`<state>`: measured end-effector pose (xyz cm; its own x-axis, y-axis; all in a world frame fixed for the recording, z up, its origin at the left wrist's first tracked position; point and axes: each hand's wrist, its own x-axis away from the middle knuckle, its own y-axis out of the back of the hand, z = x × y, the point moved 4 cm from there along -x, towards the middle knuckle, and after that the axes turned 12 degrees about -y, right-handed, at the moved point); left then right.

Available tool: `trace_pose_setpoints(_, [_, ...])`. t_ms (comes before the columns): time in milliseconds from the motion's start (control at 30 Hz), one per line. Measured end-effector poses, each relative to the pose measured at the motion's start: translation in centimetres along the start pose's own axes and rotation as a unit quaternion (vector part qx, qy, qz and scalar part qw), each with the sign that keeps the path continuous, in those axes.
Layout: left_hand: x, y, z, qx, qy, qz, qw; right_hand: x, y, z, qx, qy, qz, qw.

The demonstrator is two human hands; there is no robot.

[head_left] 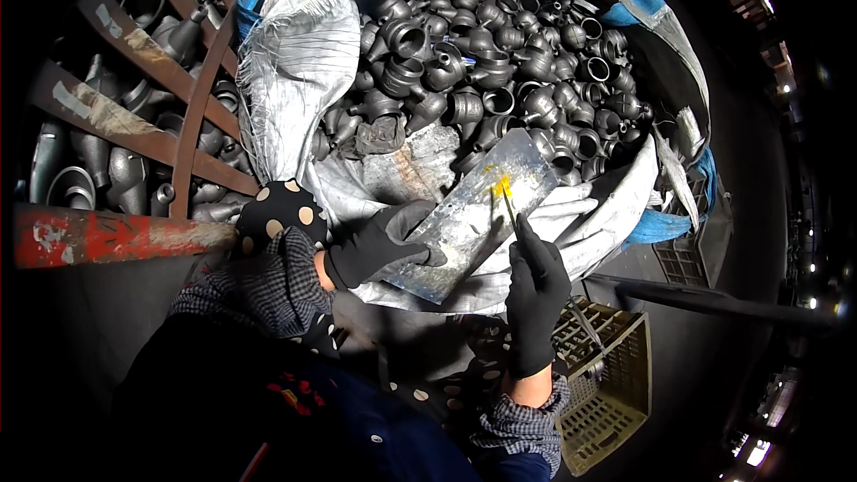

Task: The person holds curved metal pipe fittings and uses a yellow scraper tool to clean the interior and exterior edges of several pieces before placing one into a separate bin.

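Observation:
My left hand (382, 245), in a black glove, grips the near left part of a flat, greyish plate (457, 241). The plate tilts over the front edge of a big woven sack (303, 71) and is smeared with whitish marks. Toward its far end is a patch of yellow paint-like stuff (500, 184). In my gloved right hand (536, 290) is a thin, pointed stick-like tool (510, 207), its tip at the yellow patch. Whether it is a brush I cannot tell. Beyond the plate, dark grey metal castings (491, 62) fill the sack.
A rusty metal cage (192, 89) with more castings stands at the left, with a worn red bar (125, 236) along its near side. An olive plastic crate (616, 393) sits at the lower right. Just above it runs a dark bar (705, 295). Crumpled dark cloth (379, 136) lies inside the sack.

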<state>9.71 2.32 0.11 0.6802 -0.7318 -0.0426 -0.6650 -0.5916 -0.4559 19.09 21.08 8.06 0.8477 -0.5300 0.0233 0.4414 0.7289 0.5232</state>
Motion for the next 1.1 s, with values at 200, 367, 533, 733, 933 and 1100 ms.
trace_pose_setpoints(200, [0.3, 0.2, 1.2, -0.004, -0.023, 0.023, 0.999, -0.5, -0.8, 0.6, -0.018, 0.015, 0.001, 1.000])
trace_pose_setpoints(367, [0.3, 0.6, 1.5, -0.025, -0.030, 0.030, 0.999, -0.5, -0.9, 0.7, 0.018, 0.010, 0.008, 1.000])
trace_pose_setpoints(533, [0.4, 0.6, 1.2, -0.040, -0.027, 0.013, 0.999, -0.7, -0.9, 0.4, -0.008, 0.003, 0.033, 0.999])
trace_pose_setpoints(733, [0.4, 0.5, 0.2, -0.014, -0.019, 0.000, 1.000, -0.6, 1.2, -0.9, -0.135, -0.163, 0.081, 0.974])
trace_pose_setpoints(933, [0.3, 0.4, 0.1, 0.007, 0.011, -0.025, 1.000, -0.4, 1.7, -2.2, -0.050, -0.063, 0.027, 0.996])
trace_pose_setpoints(1100, [0.4, 0.1, 0.5, -0.031, -0.020, 0.021, 0.999, -0.3, -0.1, -1.2, -0.140, -0.104, 0.082, 0.981])
